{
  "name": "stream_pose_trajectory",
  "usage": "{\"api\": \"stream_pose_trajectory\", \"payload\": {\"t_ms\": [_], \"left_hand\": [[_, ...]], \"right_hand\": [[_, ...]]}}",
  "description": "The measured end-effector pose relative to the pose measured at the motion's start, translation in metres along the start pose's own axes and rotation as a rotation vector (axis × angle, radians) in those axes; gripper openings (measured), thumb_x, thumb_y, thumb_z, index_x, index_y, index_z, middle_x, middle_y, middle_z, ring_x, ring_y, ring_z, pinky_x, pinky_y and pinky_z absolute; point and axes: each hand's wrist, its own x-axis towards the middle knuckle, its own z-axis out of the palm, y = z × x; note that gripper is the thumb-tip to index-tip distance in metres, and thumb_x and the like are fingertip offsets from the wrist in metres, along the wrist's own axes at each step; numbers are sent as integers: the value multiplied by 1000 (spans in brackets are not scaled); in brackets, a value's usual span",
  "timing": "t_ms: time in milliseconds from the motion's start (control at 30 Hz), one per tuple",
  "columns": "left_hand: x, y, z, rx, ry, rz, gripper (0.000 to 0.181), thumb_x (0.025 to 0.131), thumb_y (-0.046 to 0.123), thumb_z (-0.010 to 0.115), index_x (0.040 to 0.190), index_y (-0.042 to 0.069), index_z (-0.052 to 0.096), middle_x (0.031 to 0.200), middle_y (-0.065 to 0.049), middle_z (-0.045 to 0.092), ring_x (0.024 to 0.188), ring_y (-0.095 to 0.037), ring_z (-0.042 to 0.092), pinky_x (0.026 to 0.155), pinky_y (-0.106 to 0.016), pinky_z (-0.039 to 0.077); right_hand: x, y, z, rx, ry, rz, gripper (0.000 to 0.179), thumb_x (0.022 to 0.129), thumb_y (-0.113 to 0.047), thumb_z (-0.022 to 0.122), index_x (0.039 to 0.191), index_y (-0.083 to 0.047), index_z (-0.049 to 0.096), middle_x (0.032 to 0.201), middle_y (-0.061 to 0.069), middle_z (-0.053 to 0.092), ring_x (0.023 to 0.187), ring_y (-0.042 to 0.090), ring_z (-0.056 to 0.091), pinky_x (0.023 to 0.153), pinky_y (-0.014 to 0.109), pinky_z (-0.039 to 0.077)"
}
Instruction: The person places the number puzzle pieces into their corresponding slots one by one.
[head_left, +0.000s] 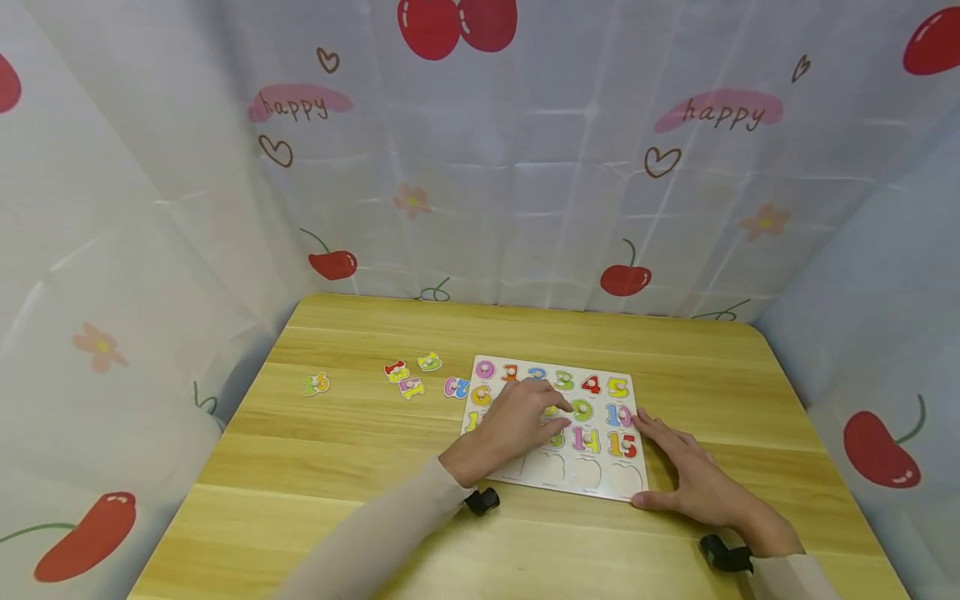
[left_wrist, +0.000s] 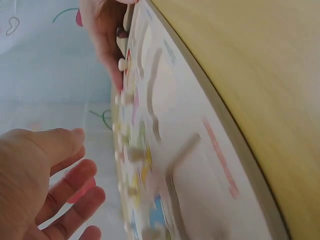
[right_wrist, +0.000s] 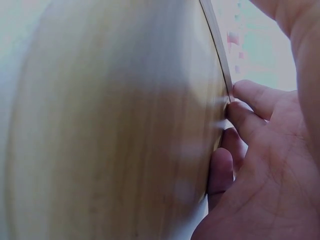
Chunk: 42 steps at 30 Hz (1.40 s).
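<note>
A white number puzzle board (head_left: 588, 473) lies on the table, with colourful knobbed number pieces seated in its upper rows and bare outlines along its front row. My left hand (head_left: 517, 423) hovers over the middle of the board, thumb and index finger apart near the green 9 piece (head_left: 582, 410). In the left wrist view, this hand (left_wrist: 35, 182) holds nothing and its fingers are spread and slightly bent. My right hand (head_left: 697, 486) rests at the board's right side, fingertips against the edge and thumb by the front right corner. The right wrist view shows its fingers (right_wrist: 250, 120) along that edge.
Left of the board lie several loose pieces: a pink and blue 20 (head_left: 456, 387), a red and yellow 18 (head_left: 396, 372), a purple 17 (head_left: 412, 387), a yellow-green piece (head_left: 430, 362) and another farther left (head_left: 317, 383). Cherry-print curtains (head_left: 510, 233) surround the wooden table (head_left: 337, 467).
</note>
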Motion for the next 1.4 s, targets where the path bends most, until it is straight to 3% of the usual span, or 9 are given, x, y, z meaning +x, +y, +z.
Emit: {"api": "stream_pose_trajectory", "payload": {"t_ms": [300,567,800,1033,1200,1400], "left_hand": [[-28,-38,-22,-8,61,-84,17,107,31,87,122,21,90,119,2,85,111,-19,79,100,-45,62],[-51,-71,-46,-38,111,-196,20,105,26,90,122,16,89,124,-5,86,118,-31,79,103,-53,59],[-71,-100,-60,25,181,-242,17,102,23,93,116,14,91,112,-4,86,98,-25,77,87,-44,62],[-96,-126,-77,23,223,-313,20,102,21,93,120,13,91,117,-8,85,105,-30,82,93,-51,68],[-117,-152,-90,20,303,-340,18,100,16,94,117,10,91,118,-11,86,105,-35,83,91,-55,68],[-147,-181,-113,40,354,-419,20,102,13,91,120,6,89,122,-19,84,118,-46,80,99,-65,66]], "right_hand": [[-1,-1,-2,15,4,-9,120,87,-55,101,183,-20,38,192,21,32,160,57,39,114,87,35],[0,-1,-3,8,4,-3,121,87,-56,101,183,-20,37,192,21,32,161,59,38,115,87,34],[0,0,-2,-1,1,0,122,87,-58,101,184,-21,36,192,20,31,160,57,40,113,84,36],[0,0,-1,-1,4,-5,121,88,-59,100,183,-20,37,192,20,31,159,55,41,114,83,36],[0,-1,-1,-7,2,-2,120,88,-60,99,184,-21,37,192,19,31,160,56,41,113,84,38],[-1,-3,-1,-7,2,6,120,88,-61,99,183,-21,37,192,19,32,160,56,41,111,83,40]]}}
